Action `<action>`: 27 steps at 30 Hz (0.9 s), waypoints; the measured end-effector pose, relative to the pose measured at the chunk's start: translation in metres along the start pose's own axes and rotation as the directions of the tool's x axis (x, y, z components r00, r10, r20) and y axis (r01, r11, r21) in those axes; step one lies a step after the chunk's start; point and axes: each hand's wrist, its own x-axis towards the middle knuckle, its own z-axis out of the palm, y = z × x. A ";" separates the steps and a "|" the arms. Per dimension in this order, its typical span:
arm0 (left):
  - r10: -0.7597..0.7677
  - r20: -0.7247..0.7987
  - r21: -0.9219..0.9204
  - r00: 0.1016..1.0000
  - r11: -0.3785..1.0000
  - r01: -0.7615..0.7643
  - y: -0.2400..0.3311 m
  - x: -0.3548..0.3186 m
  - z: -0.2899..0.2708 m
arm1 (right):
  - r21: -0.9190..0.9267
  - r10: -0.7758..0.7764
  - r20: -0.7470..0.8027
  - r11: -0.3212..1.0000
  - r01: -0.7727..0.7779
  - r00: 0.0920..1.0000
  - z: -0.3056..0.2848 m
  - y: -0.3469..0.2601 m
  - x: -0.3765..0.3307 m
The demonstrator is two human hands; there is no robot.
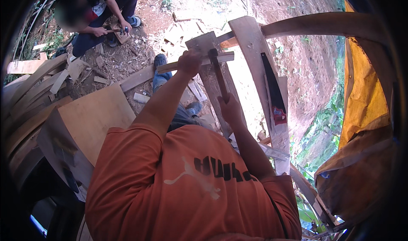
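Observation:
My left hand (pixel 189 62) is stretched forward and presses a narrow wooden slat (pixel 225 57) across a grey upright plank (pixel 203 42). My right hand (pixel 230 110) is closed on the dark handle of a hammer (pixel 218 73). The hammer's head lies on the slat just right of my left hand. My orange shirt fills the lower part of the view and hides the plank's lower end.
A handsaw (pixel 272 93) lies on a wider plank (pixel 250 43) to the right. A plywood sheet (pixel 95 115) and stacked curved boards (pixel 29 96) are on the left. Another person (pixel 95 11) crouches at top left, hammering a wood block. A yellow tarp (pixel 365 105) hangs on the right.

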 end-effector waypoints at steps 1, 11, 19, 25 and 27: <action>-0.016 0.006 -0.016 1.000 1.000 0.016 0.002 0.000 0.002 | 0.014 0.011 -0.017 1.000 -0.010 1.000 0.005 0.002 -0.002; -0.061 0.031 -0.011 0.998 0.998 0.061 0.001 -0.003 0.003 | 0.015 -0.034 -0.061 0.999 0.035 0.998 0.009 0.014 -0.003; -0.154 0.117 -0.006 0.981 0.988 0.156 0.015 -0.001 -0.016 | 0.016 -0.062 -0.076 0.998 0.063 0.995 0.015 0.020 0.007; -0.050 0.038 0.027 0.998 0.998 0.049 -0.002 -0.003 0.007 | 0.004 -0.073 -0.071 0.997 0.074 0.995 0.009 0.008 0.004; -0.051 0.054 0.031 0.997 0.998 0.049 0.001 -0.002 0.004 | -0.013 -0.092 -0.075 0.996 0.091 0.993 0.008 0.008 0.005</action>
